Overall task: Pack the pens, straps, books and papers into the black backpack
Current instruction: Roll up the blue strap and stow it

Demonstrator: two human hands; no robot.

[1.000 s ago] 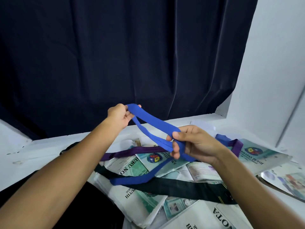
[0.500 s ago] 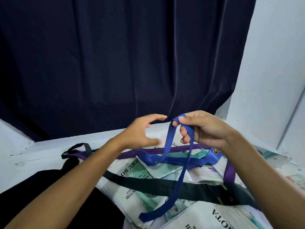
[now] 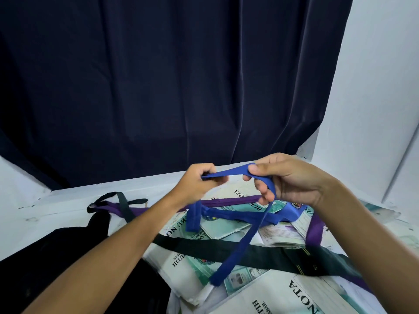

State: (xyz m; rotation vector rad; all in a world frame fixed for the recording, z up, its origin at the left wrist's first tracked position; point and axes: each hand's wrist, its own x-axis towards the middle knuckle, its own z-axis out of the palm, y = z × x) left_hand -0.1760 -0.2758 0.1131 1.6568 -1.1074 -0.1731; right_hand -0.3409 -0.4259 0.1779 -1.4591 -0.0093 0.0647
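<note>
Both hands hold a blue strap [image 3: 235, 252] above the table. My left hand [image 3: 197, 184] pinches one part of it, and my right hand [image 3: 290, 180] grips a loop a short way to the right. The strap's free ends hang down over the pile. Under my hands lie a purple strap [image 3: 231, 200] and a dark green strap [image 3: 226, 250], both across several white and green notebooks [image 3: 181, 268]. The black backpack [image 3: 56, 257] lies at the lower left, partly hidden by my left forearm. No pens are visible.
A dark navy curtain [image 3: 158, 87] hangs behind the white table [image 3: 68, 200]. A white wall [image 3: 374, 98] rises at the right. A thin black strap loop [image 3: 122, 202] lies at the backpack's far end.
My left hand, open half a second ago, now pinches the blue strap beside my right hand. The strap's hanging tail has swung to the right.
</note>
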